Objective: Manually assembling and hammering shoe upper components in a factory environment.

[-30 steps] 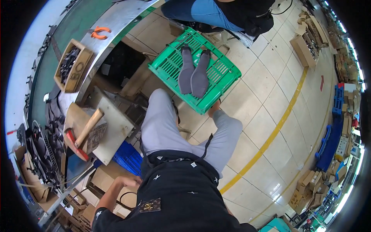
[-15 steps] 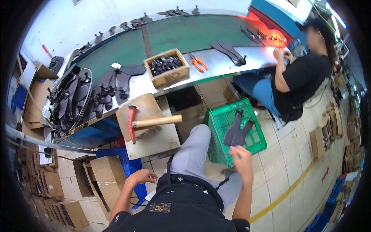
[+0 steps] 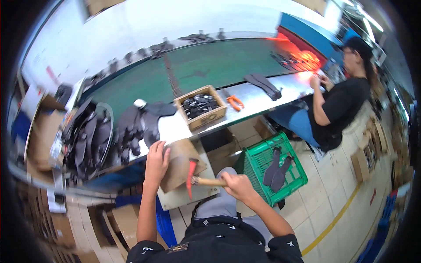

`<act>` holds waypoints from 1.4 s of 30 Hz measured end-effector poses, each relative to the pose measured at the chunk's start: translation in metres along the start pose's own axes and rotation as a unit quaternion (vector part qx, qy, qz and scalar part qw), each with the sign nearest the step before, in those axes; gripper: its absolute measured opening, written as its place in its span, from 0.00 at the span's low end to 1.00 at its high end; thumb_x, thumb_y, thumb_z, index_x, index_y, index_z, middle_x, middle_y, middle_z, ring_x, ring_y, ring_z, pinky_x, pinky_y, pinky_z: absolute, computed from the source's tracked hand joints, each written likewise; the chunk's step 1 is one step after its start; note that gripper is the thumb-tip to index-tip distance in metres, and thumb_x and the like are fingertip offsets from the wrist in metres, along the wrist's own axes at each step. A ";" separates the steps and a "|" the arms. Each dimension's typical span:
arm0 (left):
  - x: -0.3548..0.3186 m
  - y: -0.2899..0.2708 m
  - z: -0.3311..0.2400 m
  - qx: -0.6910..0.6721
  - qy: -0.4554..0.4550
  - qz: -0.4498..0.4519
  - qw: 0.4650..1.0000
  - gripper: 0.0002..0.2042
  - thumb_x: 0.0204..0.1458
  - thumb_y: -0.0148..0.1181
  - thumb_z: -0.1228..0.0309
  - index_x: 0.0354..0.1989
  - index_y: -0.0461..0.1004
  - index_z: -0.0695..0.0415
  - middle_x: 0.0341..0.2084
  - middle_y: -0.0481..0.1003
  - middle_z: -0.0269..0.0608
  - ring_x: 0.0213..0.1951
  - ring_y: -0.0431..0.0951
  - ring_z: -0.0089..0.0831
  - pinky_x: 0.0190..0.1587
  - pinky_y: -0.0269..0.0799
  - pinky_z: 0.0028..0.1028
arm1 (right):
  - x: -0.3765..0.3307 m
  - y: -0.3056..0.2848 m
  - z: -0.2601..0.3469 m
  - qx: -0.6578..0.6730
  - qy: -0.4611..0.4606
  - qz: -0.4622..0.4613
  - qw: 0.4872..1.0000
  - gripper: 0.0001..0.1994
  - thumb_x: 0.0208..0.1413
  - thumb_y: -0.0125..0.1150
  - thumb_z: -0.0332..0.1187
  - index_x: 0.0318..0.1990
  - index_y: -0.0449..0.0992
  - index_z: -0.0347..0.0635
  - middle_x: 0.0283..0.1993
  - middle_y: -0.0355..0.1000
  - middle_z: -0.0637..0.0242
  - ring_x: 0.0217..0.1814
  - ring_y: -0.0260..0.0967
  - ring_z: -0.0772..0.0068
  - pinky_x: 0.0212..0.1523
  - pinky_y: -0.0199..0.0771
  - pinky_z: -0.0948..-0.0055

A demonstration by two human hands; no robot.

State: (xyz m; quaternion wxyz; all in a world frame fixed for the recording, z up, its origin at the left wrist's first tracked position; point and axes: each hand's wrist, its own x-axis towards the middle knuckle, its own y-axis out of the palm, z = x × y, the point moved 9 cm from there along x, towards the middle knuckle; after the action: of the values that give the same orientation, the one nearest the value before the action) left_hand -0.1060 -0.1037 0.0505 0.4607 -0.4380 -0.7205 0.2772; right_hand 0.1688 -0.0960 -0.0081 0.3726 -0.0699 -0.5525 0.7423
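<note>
My right hand [image 3: 238, 186] is closed round the wooden handle of a hammer [image 3: 191, 179] with a red head. The hammer is over the front part of a worn tan block [image 3: 175, 161] on a pale stand. My left hand [image 3: 157, 161] reaches up at the block's left side with its fingers stretched out, apparently holding nothing. Just beyond its fingertips, several dark grey shoe soles [image 3: 151, 127] lie on the metal bench. Two more dark grey soles [image 3: 275, 174] rest on a green crate [image 3: 300, 175] to the right.
Behind the block stands a wooden box [image 3: 206, 120] of small black parts, beside orange-handled pliers [image 3: 235, 103]. A heap of soles [image 3: 85, 136] fills the bench's left end. Across the green belt [image 3: 219, 59], soles line the far edge. A co-worker [image 3: 340, 105] sits at the right near a glowing heater.
My right hand has moved from beside the soles on the crate to the hammer, lifting it off the block. My left hand has risen from my lap toward the bench. The view has shifted.
</note>
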 end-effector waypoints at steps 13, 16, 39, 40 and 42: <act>0.058 0.048 -0.059 -0.083 0.123 0.078 0.986 0.19 0.58 0.53 0.66 0.54 0.70 0.65 0.52 0.71 0.56 0.55 0.70 0.52 0.60 0.62 0.40 | -0.279 -0.014 -0.023 0.564 0.495 -0.450 0.484 0.12 0.60 0.62 0.30 0.26 0.68 0.39 0.15 0.60 0.72 0.13 0.59 0.80 0.14 0.60 0.78; 0.124 0.092 -0.194 -0.181 0.236 0.111 0.948 0.13 0.55 0.58 0.72 0.47 0.73 0.63 0.44 0.75 0.53 0.48 0.74 0.50 0.53 0.68 0.40 | -0.301 -0.021 -0.050 0.530 0.463 -0.517 0.488 0.15 0.61 0.60 0.32 0.23 0.65 0.41 0.13 0.56 0.73 0.10 0.56 0.79 0.12 0.58 0.75; 0.311 0.163 -0.370 -0.164 0.311 -0.126 0.928 0.11 0.51 0.64 0.66 0.38 0.75 0.59 0.34 0.77 0.49 0.41 0.78 0.46 0.48 0.71 0.44 | -0.367 0.057 -0.095 0.607 0.473 -0.488 0.413 0.18 0.62 0.57 0.35 0.21 0.62 0.42 0.10 0.50 0.74 0.06 0.48 0.79 0.06 0.50 0.75; 0.309 0.148 -0.334 -0.229 0.221 -0.082 0.944 0.12 0.53 0.63 0.66 0.41 0.74 0.60 0.35 0.78 0.50 0.41 0.79 0.45 0.45 0.72 0.41 | -0.359 0.062 -0.096 0.618 0.488 -0.446 0.425 0.18 0.62 0.57 0.35 0.21 0.62 0.42 0.10 0.50 0.74 0.06 0.48 0.79 0.06 0.50 0.75; 0.284 0.105 -0.264 -0.287 0.109 -0.051 0.950 0.13 0.55 0.61 0.66 0.44 0.73 0.60 0.36 0.78 0.51 0.41 0.79 0.43 0.43 0.73 0.39 | -0.352 0.056 -0.093 0.596 0.488 -0.430 0.471 0.18 0.63 0.56 0.34 0.21 0.63 0.42 0.10 0.50 0.74 0.06 0.48 0.79 0.06 0.51 0.74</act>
State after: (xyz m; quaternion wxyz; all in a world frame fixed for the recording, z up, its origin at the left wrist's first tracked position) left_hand 0.1183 0.1961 0.1973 0.4045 -0.5416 -0.7367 -0.0146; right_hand 0.4407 -0.2532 -0.2007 0.8060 0.0647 0.3339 0.4844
